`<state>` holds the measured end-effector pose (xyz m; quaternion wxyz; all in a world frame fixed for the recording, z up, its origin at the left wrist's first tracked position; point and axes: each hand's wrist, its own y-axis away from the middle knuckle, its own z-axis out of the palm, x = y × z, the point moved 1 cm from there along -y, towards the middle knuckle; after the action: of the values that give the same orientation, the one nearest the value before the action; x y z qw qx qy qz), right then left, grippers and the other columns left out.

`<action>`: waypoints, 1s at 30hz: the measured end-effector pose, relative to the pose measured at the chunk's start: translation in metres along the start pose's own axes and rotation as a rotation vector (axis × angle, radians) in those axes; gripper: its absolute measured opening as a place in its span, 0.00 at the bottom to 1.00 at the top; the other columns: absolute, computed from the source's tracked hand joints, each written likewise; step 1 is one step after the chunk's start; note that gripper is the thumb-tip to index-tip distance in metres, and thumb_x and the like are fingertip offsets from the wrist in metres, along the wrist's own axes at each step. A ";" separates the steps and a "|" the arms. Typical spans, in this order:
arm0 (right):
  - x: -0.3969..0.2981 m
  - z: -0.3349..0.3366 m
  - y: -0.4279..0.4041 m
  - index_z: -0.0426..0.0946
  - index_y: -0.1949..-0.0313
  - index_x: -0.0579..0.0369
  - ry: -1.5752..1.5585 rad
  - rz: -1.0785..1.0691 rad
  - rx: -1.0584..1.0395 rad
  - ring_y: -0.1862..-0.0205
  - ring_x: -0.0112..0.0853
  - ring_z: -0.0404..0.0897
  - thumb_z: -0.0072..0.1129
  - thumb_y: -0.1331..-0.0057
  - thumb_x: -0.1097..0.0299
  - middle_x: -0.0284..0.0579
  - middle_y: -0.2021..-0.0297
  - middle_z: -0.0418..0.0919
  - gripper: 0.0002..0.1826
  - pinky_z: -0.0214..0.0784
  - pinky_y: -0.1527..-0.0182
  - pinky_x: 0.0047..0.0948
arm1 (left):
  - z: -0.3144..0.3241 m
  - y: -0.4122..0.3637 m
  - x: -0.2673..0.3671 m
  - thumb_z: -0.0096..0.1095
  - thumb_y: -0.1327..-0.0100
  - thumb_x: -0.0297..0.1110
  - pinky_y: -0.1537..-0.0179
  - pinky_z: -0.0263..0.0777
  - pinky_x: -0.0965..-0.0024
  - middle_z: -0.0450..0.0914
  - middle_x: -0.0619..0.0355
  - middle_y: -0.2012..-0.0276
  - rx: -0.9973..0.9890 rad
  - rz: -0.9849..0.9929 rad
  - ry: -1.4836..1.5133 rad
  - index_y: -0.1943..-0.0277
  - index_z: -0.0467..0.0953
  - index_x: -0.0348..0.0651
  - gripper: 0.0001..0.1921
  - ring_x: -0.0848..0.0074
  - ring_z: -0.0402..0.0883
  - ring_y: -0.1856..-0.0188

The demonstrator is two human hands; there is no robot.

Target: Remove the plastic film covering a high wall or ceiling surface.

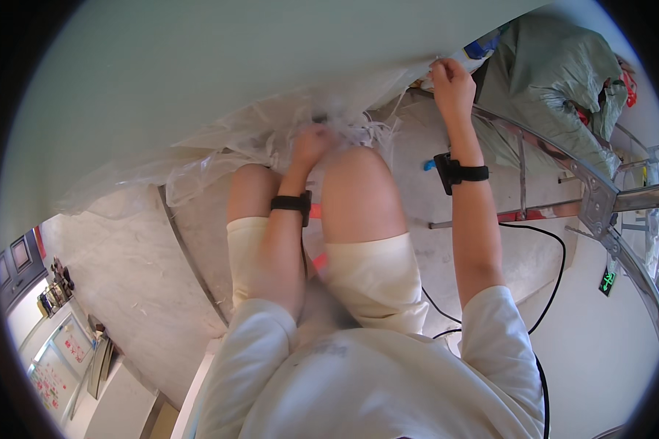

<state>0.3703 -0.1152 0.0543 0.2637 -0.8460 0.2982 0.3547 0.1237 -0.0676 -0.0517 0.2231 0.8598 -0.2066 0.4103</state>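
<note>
A large pale green surface point(186, 71), perhaps a wall or panel, fills the upper part of my view. Crumpled translucent plastic film point(241, 123) hangs along its lower edge, with torn strips above my knees. At the right end of that edge, my right hand point(453, 88) is raised, thumb and fingers pinched on what looks like the film's edge. My left hand point(312, 144) is low between my knees, close to the bunched film. Motion blur hides its fingers, so whether it grips the film is unclear. Both wrists wear black straps.
To the right stands a metal folding ladder point(596, 203); behind it, a grey-green sheet point(560, 77) covers a heap. A black cable point(563, 258) runs beside my right arm. Boards point(101, 362) lean at far left. A small blue object point(429, 164) lies on the concrete floor point(137, 258).
</note>
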 end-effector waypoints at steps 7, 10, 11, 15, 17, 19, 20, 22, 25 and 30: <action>0.011 0.002 0.005 0.73 0.71 0.61 -0.003 0.049 -0.013 0.77 0.35 0.74 0.50 0.47 0.62 0.48 0.81 0.74 0.13 0.64 0.71 0.28 | -0.026 -0.014 0.007 0.55 0.47 0.36 0.74 0.59 0.81 0.69 0.66 0.80 -0.118 -0.265 0.595 0.69 0.75 0.40 0.09 0.84 0.65 0.77; 0.005 0.003 0.003 0.73 0.70 0.63 -0.123 0.093 -0.040 0.78 0.25 0.72 0.49 0.43 0.63 0.42 0.80 0.74 0.13 0.63 0.73 0.22 | -0.027 -0.013 0.004 0.55 0.48 0.37 0.78 0.57 0.79 0.70 0.64 0.82 -0.134 -0.438 0.860 0.70 0.75 0.39 0.09 0.82 0.65 0.80; 0.003 0.002 0.002 0.73 0.68 0.64 -0.217 0.111 -0.073 0.78 0.19 0.71 0.48 0.41 0.64 0.38 0.79 0.75 0.13 0.62 0.75 0.18 | -0.025 -0.014 0.005 0.55 0.48 0.37 0.78 0.56 0.80 0.69 0.64 0.82 -0.098 -0.406 0.863 0.71 0.75 0.40 0.09 0.83 0.64 0.81; 0.004 0.004 0.000 0.72 0.67 0.64 -0.402 0.197 -0.125 0.77 0.19 0.70 0.47 0.40 0.65 0.37 0.78 0.75 0.12 0.61 0.74 0.17 | -0.021 -0.021 0.012 0.55 0.47 0.37 0.78 0.56 0.81 0.69 0.64 0.83 -0.155 -0.343 0.836 0.73 0.74 0.40 0.09 0.84 0.65 0.80; -0.001 0.005 0.002 0.72 0.67 0.62 -0.693 0.387 -0.150 0.76 0.20 0.70 0.48 0.41 0.67 0.37 0.78 0.74 0.11 0.60 0.72 0.17 | -0.021 -0.022 0.015 0.55 0.47 0.37 0.78 0.57 0.81 0.70 0.64 0.83 -0.170 -0.352 0.792 0.73 0.74 0.39 0.10 0.84 0.65 0.80; 0.001 0.003 0.000 0.72 0.67 0.62 -0.779 0.438 -0.156 0.75 0.22 0.71 0.47 0.41 0.68 0.38 0.77 0.74 0.10 0.62 0.71 0.18 | -0.021 -0.023 0.018 0.56 0.47 0.38 0.78 0.57 0.81 0.70 0.64 0.83 -0.182 -0.355 0.746 0.73 0.74 0.39 0.10 0.84 0.66 0.80; 0.002 0.003 0.000 0.72 0.68 0.62 -0.872 0.491 -0.160 0.74 0.24 0.72 0.46 0.42 0.69 0.40 0.76 0.74 0.09 0.63 0.69 0.19 | -0.021 -0.025 0.019 0.56 0.48 0.38 0.77 0.57 0.81 0.70 0.64 0.83 -0.192 -0.344 0.760 0.73 0.74 0.39 0.10 0.84 0.66 0.79; 0.003 0.003 -0.001 0.72 0.68 0.61 -0.910 0.553 -0.156 0.73 0.24 0.72 0.46 0.42 0.69 0.39 0.75 0.74 0.09 0.62 0.67 0.21 | -0.022 -0.025 0.020 0.56 0.48 0.38 0.77 0.58 0.81 0.70 0.64 0.83 -0.200 -0.337 0.775 0.73 0.74 0.39 0.10 0.84 0.67 0.79; 0.003 0.004 -0.001 0.71 0.69 0.60 -0.962 0.650 -0.134 0.71 0.25 0.72 0.46 0.43 0.68 0.39 0.74 0.74 0.08 0.61 0.64 0.23 | -0.024 -0.026 0.022 0.56 0.48 0.38 0.76 0.58 0.81 0.70 0.64 0.82 -0.189 -0.338 0.761 0.73 0.74 0.39 0.10 0.84 0.67 0.78; 0.007 0.007 -0.001 0.70 0.68 0.59 -0.986 0.651 -0.140 0.69 0.27 0.73 0.46 0.45 0.67 0.40 0.71 0.74 0.09 0.60 0.62 0.26 | -0.025 -0.024 0.023 0.56 0.47 0.37 0.73 0.59 0.81 0.70 0.63 0.80 -0.210 -0.353 0.775 0.72 0.74 0.39 0.09 0.84 0.67 0.76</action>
<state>0.3723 -0.1117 0.0446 0.1925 -0.4620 0.3607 0.7870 0.1352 -0.0380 -0.0241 0.4371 0.6370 0.0020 0.6349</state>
